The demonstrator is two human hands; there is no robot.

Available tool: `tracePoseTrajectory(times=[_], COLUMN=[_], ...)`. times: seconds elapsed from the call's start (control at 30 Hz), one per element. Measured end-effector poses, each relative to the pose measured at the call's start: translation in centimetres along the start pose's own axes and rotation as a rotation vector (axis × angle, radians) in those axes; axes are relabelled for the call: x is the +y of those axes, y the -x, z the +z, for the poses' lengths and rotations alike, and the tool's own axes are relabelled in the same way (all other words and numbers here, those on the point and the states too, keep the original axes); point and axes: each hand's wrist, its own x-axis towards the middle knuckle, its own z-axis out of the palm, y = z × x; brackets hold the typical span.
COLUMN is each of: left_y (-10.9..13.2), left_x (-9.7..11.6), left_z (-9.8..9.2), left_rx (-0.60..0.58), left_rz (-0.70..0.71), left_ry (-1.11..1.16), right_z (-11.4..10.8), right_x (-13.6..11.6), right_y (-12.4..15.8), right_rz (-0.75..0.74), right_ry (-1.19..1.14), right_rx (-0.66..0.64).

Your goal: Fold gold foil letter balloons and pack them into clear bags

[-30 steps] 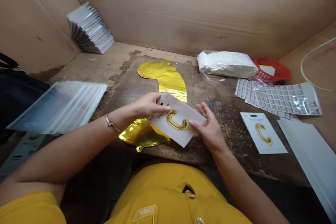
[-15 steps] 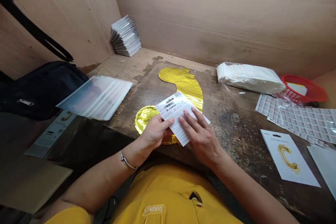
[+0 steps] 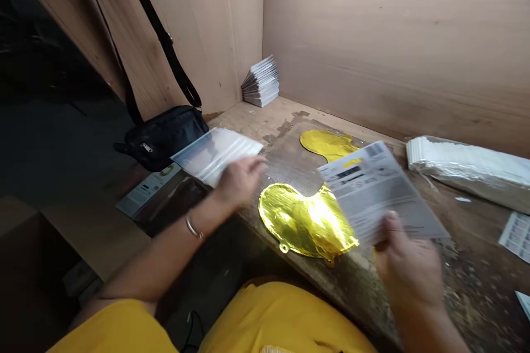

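Note:
My right hand [image 3: 408, 265] grips a printed header card [image 3: 379, 193], thumb on its near face, raised over the table on the right. Under and beside it lies a gold foil balloon [image 3: 298, 215] with a curved shape, partly hidden by the card. My left hand [image 3: 240, 182] is smeared by motion, near the right side of a stack of clear plastic sleeves [image 3: 213, 146]. Whether its fingers hold anything cannot be made out.
A black bag [image 3: 165, 135] with a strap sits at the left, a printed packet [image 3: 151, 187] below it. A fanned stack of cards [image 3: 263, 83] stands in the back corner. White items in clear wrap [image 3: 467, 165] and a sticker sheet [image 3: 517, 234] lie right.
My hands have parted: the right has carried the card to the right, and the left has let go of it and moved left toward the sleeves. The view has turned left.

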Motion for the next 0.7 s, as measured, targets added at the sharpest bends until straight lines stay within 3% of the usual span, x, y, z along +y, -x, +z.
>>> tracePoseTrajectory(times=[0.03, 0.07, 0.13, 0.27, 0.4, 0.5, 0.57, 0.6, 0.67, 0.7], left_y=[-1.6, -3.0, -4.9, -5.7, -6.5, -6.7, -5.6, -4.6, -2.2, -1.0], left_x=[-1.4, -2.9, -5.4, -8.4, -9.2, -7.0, -3.7, -1.7, 2.2, 3.6], left_z=[-2.5, -4.7, -7.3, -7.4, -7.7, -9.4, -9.3, -8.5, -5.3, -3.1], left_rx=[0.08, 0.105, 0.127, 0.158, 0.265, 0.402, 0.484, 0.522, 0.451, 0.315], left_rz=[-0.024, -0.048, -0.068, -0.076, -0.14, -0.175, -0.069, 0.067, 0.353, 0.477], left_ry=[-0.234, -0.306, -0.392, -0.437, -0.397, -0.327, -0.219, -0.102, 0.045, 0.056], right_z=[-0.5, -1.0, -1.5, -1.6, -2.4, -3.8, -4.7, -5.1, -5.8, -6.2], right_x=[-0.4, -0.7, -0.7, 0.7, 2.1, 2.4, 1.9, 1.5, 0.4, -0.2], right_y=[-0.5, -0.9, -1.3, -1.2, -1.8, -2.6, -2.9, -3.0, -3.1, -3.2], right_rz=[0.026, 0.052, 0.087, 0.072, 0.124, 0.165, 0.159, 0.138, 0.019, -0.059], right_ry=[-0.031, -0.049, 0.004, 0.161, 0.177, 0.168, 0.147, 0.134, 0.16, 0.191], right_rx=[0.072, 0.107, 0.06, -0.158, -0.231, -0.218, -0.148, -0.086, 0.027, 0.074])
